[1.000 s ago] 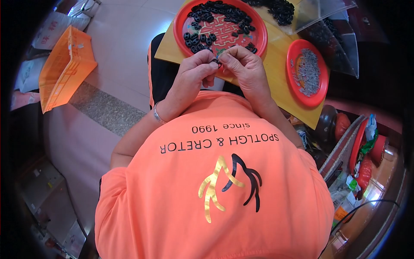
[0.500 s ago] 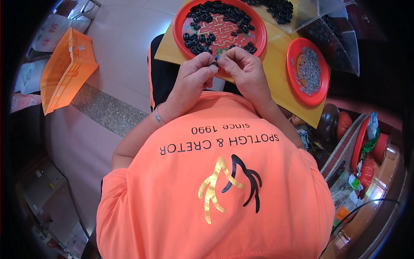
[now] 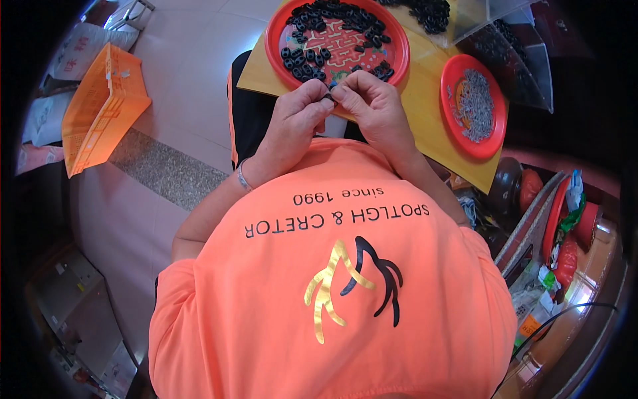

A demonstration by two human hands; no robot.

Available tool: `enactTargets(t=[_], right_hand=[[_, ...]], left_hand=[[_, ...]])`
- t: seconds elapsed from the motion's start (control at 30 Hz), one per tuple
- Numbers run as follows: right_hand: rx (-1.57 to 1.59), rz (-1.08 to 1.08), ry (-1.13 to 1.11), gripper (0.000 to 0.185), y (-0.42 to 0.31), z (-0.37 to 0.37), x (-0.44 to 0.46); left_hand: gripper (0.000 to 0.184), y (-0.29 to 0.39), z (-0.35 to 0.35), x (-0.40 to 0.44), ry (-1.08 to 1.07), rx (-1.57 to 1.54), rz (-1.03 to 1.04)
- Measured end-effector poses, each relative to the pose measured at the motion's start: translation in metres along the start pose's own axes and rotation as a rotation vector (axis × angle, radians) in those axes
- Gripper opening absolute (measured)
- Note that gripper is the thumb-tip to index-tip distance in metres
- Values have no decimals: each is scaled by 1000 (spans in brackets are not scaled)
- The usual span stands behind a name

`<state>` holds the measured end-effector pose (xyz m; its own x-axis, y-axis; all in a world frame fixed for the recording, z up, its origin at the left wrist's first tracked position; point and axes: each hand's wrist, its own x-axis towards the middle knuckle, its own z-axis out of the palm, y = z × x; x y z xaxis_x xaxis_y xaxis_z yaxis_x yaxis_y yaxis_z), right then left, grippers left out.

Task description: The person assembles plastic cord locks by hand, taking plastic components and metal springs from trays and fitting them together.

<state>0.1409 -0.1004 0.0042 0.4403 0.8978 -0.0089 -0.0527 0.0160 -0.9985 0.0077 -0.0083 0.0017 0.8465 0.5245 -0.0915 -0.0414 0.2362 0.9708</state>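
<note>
My left hand [image 3: 297,121] is closed in a pinch on a small black plastic piece [image 3: 328,98], of which only a bit shows between the fingertips. Opposite it, the thumb and forefinger of my right hand [image 3: 376,110] press together against that piece. Whatever else the right fingertips hold is too small to make out. Both hands are just off the near rim of a round red tray [image 3: 271,50]. Small black two-holed plastic pieces [image 3: 306,65], looking like cord locks, lie around its patterned bottom.
Right of the hands, a red plate [image 3: 495,143] of small silvery metal pieces [image 3: 476,106] lies on the yellow tabletop [image 3: 425,110]. More black pieces [image 3: 430,16] lie behind, beside a clear plastic container [image 3: 541,66]. An orange crate [image 3: 100,113] stands on the floor at left.
The hands stay together at almost the same spot. The right fingertips have shifted slightly on the black piece. Tray and plate appear a little higher in view.
</note>
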Motion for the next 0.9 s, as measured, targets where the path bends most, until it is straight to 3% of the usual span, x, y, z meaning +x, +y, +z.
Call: enactTargets(t=[0.13,0.27,0.63,0.73,0.9], right_hand=[[-193,-118,44,15,5,3,-1],[-254,-118,20,15,-8,5,-7],[-145,-68,-72,16,-1,-6,-5],[-283,-85,-90,15,0,-3,-5],[-73,12,-110,17,4,0,0]], left_hand=[[9,-5,4,-1,127,424,234],[5,-10,2,0,118,527,357],[5,-12,-1,-3,17,329,134],[5,-10,-2,-5,23,476,218],[6,-4,-4,-4,38,547,258]])
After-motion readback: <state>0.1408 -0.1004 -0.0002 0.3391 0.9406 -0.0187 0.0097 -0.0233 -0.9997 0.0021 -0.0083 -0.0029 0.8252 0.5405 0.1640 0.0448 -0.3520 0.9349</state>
